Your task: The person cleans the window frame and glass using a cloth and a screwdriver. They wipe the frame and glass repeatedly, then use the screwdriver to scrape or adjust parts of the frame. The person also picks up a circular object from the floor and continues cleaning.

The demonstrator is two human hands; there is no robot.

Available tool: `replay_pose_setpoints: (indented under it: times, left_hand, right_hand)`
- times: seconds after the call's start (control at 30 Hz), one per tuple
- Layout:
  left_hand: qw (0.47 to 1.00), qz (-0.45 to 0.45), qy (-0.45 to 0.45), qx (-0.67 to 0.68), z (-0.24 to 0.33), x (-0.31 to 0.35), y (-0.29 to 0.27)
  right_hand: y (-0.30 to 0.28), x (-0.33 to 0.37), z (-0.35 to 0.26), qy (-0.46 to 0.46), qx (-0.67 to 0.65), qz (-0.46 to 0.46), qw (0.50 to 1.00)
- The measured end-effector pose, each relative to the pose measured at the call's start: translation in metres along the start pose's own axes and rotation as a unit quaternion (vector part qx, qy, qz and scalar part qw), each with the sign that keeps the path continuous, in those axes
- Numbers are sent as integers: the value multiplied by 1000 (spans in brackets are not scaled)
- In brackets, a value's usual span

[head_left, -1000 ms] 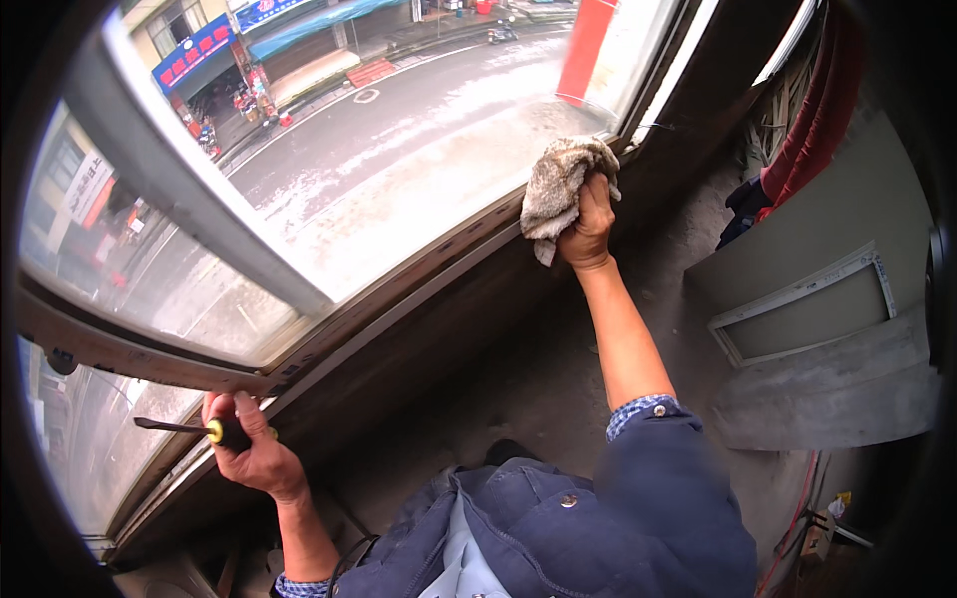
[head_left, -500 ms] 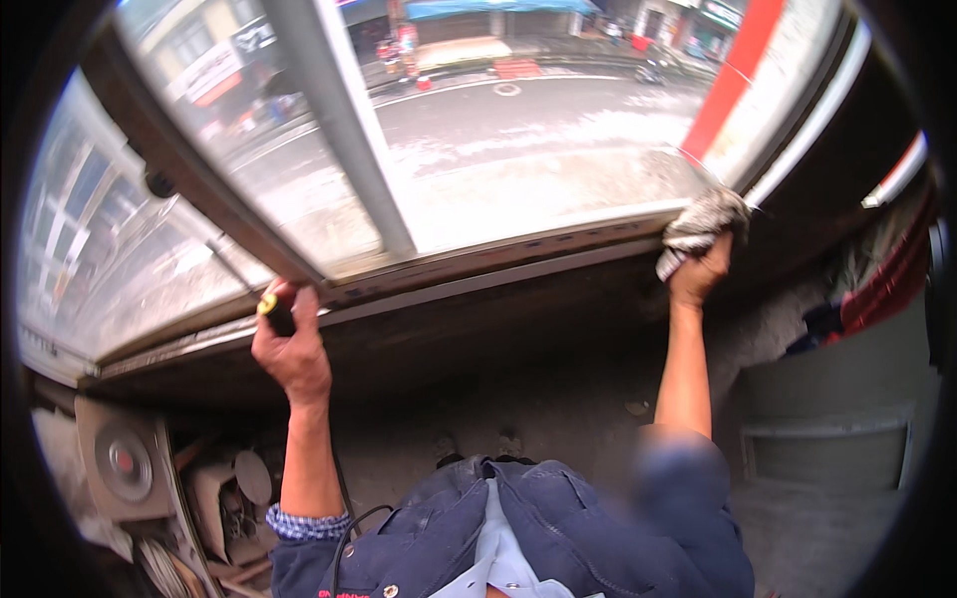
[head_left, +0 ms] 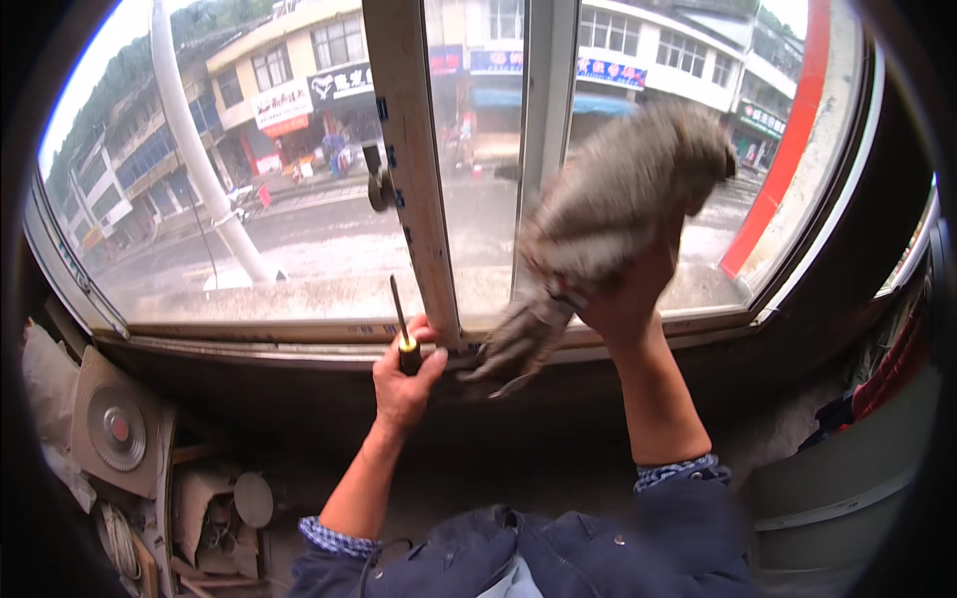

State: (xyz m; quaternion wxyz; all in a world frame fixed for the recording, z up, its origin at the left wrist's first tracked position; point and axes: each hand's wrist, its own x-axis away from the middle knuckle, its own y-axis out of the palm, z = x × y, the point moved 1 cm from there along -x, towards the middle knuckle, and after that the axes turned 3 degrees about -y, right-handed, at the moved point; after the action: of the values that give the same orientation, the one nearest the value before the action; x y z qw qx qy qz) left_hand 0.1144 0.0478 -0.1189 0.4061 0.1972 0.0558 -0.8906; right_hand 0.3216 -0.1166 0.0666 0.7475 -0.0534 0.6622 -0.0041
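Observation:
My left hand is closed around a screwdriver with a black and yellow handle, its thin shaft pointing up. The fingers are at the window's bottom rail, beside the foot of the brown upright sash frame. My right hand grips a grey, dirty rag, bunched and blurred by motion. It is raised in front of the window pane, and a loose end of the cloth hangs over the bottom rail. The rag hides part of the right-hand fingers and the glass behind.
A round latch sits on the sash frame. Below at left stand a panel with a round metal disc, an open cardboard box and a cable coil. A grey-green cabinet is at lower right, with dark red cloth above it.
The view has tilted up, showing more of the street. My right hand has lifted the rag from the rail's right end and brought it leftward. My left hand still holds the screwdriver.

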Motion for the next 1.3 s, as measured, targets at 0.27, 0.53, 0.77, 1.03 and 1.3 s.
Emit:
replay_pose_setpoints:
  times: [0.27, 0.53, 0.77, 1.03, 1.3]
  left_hand:
    - [980, -24, -71, 182, -22, 3, -6]
    - [970, -28, -87, 226, -19, 5, -5]
    - [959, -65, -86, 261, -12, 2, 2]
    - [988, 42, 63, 131, -38, 33, 3]
    - [939, -202, -173, 216, -60, 121, 65]
  right_hand:
    - [110, -186, 11, -108, 126, 51, 985]
    - [102, -8, -30, -57, 92, -122, 987]
    - [81, 154, -51, 80, -85, -301, 946]
    - [21, 175, -89, 306, -199, -130, 922]
    - [0, 163, -94, 553, -622, 246, 497]
